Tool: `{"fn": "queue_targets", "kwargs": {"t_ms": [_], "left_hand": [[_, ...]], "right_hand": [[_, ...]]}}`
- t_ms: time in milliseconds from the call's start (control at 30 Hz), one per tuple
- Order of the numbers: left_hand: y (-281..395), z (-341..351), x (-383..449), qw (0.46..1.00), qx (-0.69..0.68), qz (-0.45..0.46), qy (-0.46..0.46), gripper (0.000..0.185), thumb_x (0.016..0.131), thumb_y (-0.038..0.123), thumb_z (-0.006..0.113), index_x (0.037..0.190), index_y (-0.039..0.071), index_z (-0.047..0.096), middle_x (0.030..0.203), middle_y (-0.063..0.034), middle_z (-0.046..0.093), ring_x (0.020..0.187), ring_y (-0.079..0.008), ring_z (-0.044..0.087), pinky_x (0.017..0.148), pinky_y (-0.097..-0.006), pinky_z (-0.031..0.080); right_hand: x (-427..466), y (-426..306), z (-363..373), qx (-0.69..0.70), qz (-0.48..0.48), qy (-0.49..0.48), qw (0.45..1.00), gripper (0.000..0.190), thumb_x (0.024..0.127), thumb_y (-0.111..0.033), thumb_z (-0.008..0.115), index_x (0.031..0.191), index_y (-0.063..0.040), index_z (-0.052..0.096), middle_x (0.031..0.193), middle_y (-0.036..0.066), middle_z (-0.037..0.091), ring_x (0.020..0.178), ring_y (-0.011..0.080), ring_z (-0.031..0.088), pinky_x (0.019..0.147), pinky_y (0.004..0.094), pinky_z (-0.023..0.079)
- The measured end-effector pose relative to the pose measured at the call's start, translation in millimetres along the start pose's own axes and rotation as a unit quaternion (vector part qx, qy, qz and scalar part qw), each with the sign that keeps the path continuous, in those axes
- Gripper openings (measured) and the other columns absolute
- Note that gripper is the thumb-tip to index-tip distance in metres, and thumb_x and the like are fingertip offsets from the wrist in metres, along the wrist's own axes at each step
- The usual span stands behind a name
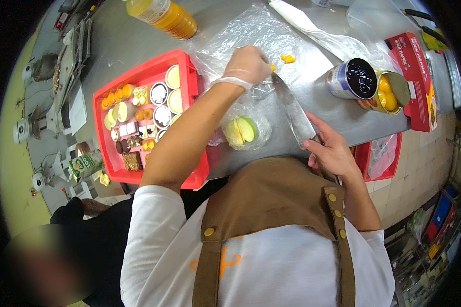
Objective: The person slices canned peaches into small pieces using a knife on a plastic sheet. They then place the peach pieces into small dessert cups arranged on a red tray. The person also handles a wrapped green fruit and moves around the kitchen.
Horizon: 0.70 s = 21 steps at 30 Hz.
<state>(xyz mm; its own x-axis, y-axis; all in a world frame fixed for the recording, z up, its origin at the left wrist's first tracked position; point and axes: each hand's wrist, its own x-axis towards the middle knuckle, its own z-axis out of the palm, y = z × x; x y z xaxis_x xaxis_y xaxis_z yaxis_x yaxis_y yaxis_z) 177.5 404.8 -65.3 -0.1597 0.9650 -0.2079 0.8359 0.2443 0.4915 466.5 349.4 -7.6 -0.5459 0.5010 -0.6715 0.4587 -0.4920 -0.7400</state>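
Note:
My left hand, in a clear disposable glove, has its fingers closed over the steel table. A small yellow fruit piece shows at its fingertips, by the tip of a broad kitchen knife. My bare right hand grips that knife near its handle, and the blade slants up and left across the table. Yellow fruit bits lie just right of my left hand. Below it, a cut green apple rests on clear plastic film.
Left stands a red plastic tray of cups and small sweets. An open can of dark filling, a can of yellow fruit halves and a wax paper box are right. A bottle stands behind; another person is lower left.

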Motion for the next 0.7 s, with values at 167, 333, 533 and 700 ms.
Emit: {"fn": "queue_targets", "kwargs": {"t_ms": [167, 333, 533, 700], "left_hand": [[-13.7, 1.5, 2.6, 0.990, -0.122, -0.063, -0.017, 0.019, 0.075, 0.017, 0.073, 0.091, 0.011, 0.082, 0.094, -0.0168, 0.075, 0.087, -0.0338, 0.073, 0.088, -0.0373, 0.057], [-19.4, 1.5, 11.5, 0.965, -0.194, -0.167, -0.052, 0.019, 0.076, 0.012, 0.072, 0.092, 0.010, 0.082, 0.091, -0.0144, 0.077, 0.081, -0.0242, 0.075, 0.083, -0.0318, 0.058], [-8.7, -9.0, 2.8, 0.965, -0.207, -0.146, -0.061, 0.019, 0.084, 0.006, 0.072, 0.101, 0.003, 0.079, 0.084, -0.0092, 0.077, 0.068, -0.0109, 0.070, 0.061, -0.0255, 0.057], [-11.1, -9.8, 0.4, 0.934, -0.284, -0.160, -0.147, 0.040, 0.079, 0.008, 0.078, 0.119, 0.001, 0.072, 0.097, -0.0086, 0.076, 0.079, -0.0137, 0.072, 0.070, -0.0277, 0.059]], "right_hand": [[2.1, -5.7, 1.2, -0.011, 0.006, -0.004, 1.000, 0.071, 0.095, -0.009, 0.063, 0.159, -0.014, 0.033, 0.079, 0.006, 0.064, 0.057, 0.0130, 0.064, 0.051, 0.0283, 0.053], [-0.2, -10.6, -0.1, -0.035, 0.020, 0.007, 0.999, 0.071, 0.095, -0.010, 0.064, 0.159, -0.014, 0.033, 0.078, 0.006, 0.063, 0.058, 0.0137, 0.064, 0.051, 0.0288, 0.054], [1.0, -13.1, 1.4, -0.023, 0.021, 0.007, 1.000, 0.070, 0.095, -0.011, 0.064, 0.159, -0.014, 0.034, 0.076, 0.005, 0.062, 0.059, 0.0133, 0.065, 0.052, 0.0289, 0.054], [3.8, -16.8, 5.5, -0.102, 0.002, 0.044, 0.994, 0.069, 0.094, -0.013, 0.064, 0.157, -0.015, 0.036, 0.076, 0.013, 0.068, 0.061, 0.0238, 0.069, 0.059, 0.0377, 0.057]]}}
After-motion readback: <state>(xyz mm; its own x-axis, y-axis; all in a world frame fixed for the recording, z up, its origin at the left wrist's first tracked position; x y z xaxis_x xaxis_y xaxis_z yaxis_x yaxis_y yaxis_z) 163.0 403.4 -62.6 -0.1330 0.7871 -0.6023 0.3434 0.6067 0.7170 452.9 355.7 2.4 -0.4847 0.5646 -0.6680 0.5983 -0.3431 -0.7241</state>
